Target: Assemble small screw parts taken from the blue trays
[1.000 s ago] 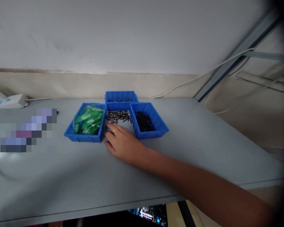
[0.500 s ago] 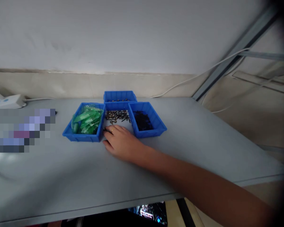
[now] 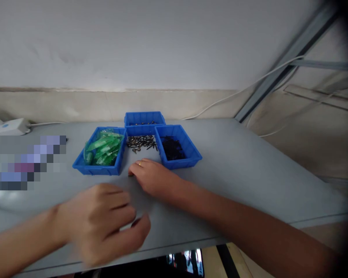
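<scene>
My right hand (image 3: 155, 178) rests low over the grey table in front of the loose parts, its fingers curled down and pressed together. A tiny dark bit shows at its fingertips, too small to name. Nearer to me, my left hand (image 3: 110, 224) is blurred, with its fingers folded in and the thumb close to the index finger; whatever may be inside is hidden. Beyond my right hand lies a pile of screw-like dark and brassy pieces (image 3: 142, 142). Green plastic packets (image 3: 106, 148) fill the left blue bin (image 3: 97, 170), and black pieces (image 3: 171, 148) lie in the right blue bin (image 3: 190, 154).
A third blue bin (image 3: 145, 117) with small brassy parts stands behind the pile. White cables (image 3: 217, 104) run along the wall to a metal frame (image 3: 266, 92) on the right. A white power strip (image 3: 13, 126) sits at the far left, near a pixelated area.
My left hand has come in from the lower left. My right hand has drawn slightly toward me, away from the pile. The view has shifted a little.
</scene>
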`<state>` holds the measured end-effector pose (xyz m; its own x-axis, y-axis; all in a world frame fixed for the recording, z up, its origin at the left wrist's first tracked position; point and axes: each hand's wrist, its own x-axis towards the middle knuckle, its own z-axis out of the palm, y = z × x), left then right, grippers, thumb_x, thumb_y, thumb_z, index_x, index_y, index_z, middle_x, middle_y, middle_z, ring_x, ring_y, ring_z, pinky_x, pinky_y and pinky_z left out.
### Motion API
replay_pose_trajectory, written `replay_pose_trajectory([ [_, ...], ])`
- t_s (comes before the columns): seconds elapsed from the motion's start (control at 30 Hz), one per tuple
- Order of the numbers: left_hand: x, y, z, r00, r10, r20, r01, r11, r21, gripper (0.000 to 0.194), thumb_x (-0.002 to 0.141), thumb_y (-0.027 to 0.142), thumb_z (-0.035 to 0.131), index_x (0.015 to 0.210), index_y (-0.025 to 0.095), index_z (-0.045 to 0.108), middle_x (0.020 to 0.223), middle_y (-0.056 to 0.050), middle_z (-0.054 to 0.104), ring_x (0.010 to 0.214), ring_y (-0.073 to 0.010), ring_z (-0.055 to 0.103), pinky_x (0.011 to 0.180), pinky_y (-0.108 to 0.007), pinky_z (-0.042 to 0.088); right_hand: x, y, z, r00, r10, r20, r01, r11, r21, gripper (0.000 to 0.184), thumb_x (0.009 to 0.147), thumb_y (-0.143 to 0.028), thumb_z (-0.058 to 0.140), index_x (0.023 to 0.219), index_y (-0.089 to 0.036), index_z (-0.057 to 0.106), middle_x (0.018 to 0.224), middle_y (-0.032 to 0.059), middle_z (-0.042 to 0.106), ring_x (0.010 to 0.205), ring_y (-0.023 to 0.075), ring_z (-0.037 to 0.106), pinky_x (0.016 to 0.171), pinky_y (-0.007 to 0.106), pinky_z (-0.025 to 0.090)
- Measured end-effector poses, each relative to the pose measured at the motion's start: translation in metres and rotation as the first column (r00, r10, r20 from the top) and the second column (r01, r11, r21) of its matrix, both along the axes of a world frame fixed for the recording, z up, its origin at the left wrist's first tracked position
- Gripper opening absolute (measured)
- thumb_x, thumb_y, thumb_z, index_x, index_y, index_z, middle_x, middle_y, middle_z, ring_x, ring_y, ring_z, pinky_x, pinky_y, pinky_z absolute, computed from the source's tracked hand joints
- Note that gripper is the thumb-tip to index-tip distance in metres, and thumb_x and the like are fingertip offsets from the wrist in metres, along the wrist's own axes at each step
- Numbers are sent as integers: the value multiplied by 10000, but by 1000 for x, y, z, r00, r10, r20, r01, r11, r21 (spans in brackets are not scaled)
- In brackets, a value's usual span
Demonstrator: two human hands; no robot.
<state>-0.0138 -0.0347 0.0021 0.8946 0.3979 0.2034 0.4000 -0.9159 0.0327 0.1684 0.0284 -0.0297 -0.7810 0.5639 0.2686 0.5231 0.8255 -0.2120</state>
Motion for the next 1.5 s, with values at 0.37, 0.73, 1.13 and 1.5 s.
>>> replay_pose_trajectory([
  [0.37,14,35,-9,984,128,-128,-115,988,104,270,845,174,298,674,164,507,555,-10,561,455,-132,523,424,-254,363,6,-3,7,998,-63,5,63,998,-3,199,761,13,358,812,-166,427,820,51,527,760,155,477,693,263,396],
  [0.73,24,29,-7,746,573,-339,-589,806,68,287,888,319,321,972,150,537,680,-65,654,573,-261,640,426,-292,426,3,-2,10,993,-98,-67,83,976,-202,129,821,-84,368,745,-188,368,723,11,484,650,120,436,603,246,359],
  [1.13,22,35,-7,812,505,-293,-529,849,-2,265,889,265,328,926,136,556,642,-55,640,538,-184,625,467,-243,443,7,-2,15,987,-142,-81,109,941,-319,101,785,-95,408,769,-191,381,702,-10,504,629,114,463,557,235,341],
  [1.5,18,38,-12,803,527,-279,-549,836,0,215,883,241,322,919,156,516,617,-42,627,520,-202,625,427,-243,420,2,-4,-8,985,-102,138,74,978,193,151,838,-50,365,829,-131,492,785,64,530,726,169,475,678,296,395],
])
